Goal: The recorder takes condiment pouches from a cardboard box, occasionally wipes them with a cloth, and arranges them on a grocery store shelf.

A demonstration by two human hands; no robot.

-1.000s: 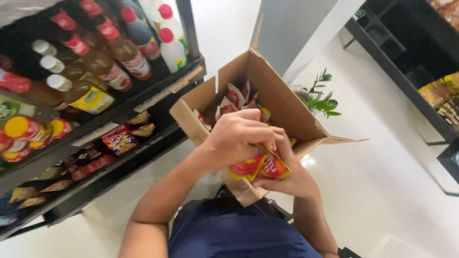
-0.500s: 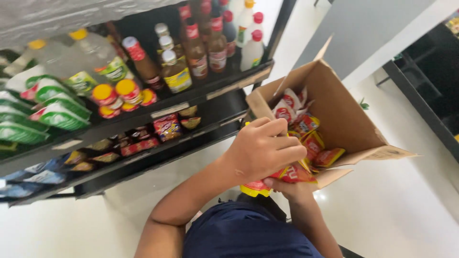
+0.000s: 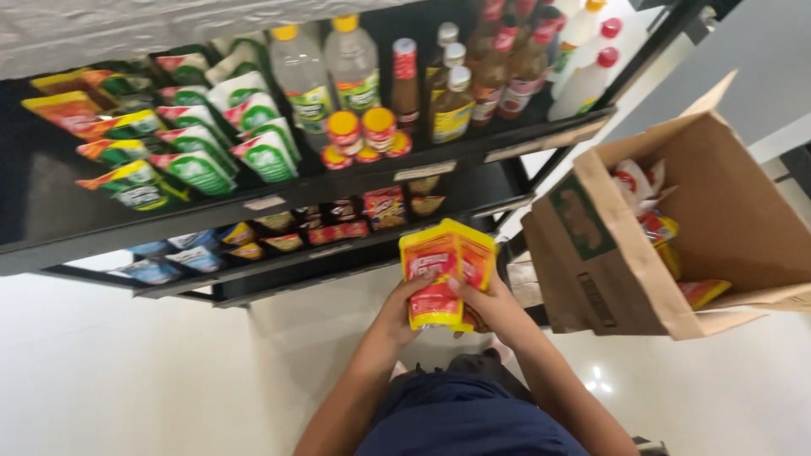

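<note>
Head view: yellow-red packets [image 3: 446,268] between both hands [image 3: 448,306].

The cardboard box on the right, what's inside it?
The cardboard box holds red, white and yellow snack packets, piled against its left wall. Its front wall hides anything lower down, so how many there are cannot be seen.

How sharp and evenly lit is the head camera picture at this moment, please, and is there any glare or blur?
Head view: motion blur smears the shelf goods, strongest on the green pouches and the bottles; the yellow and red packets between the left hand and right hand are somewhat clearer; the pale floor is bright, with small glints; the lower shelf lies in shadow.
</note>
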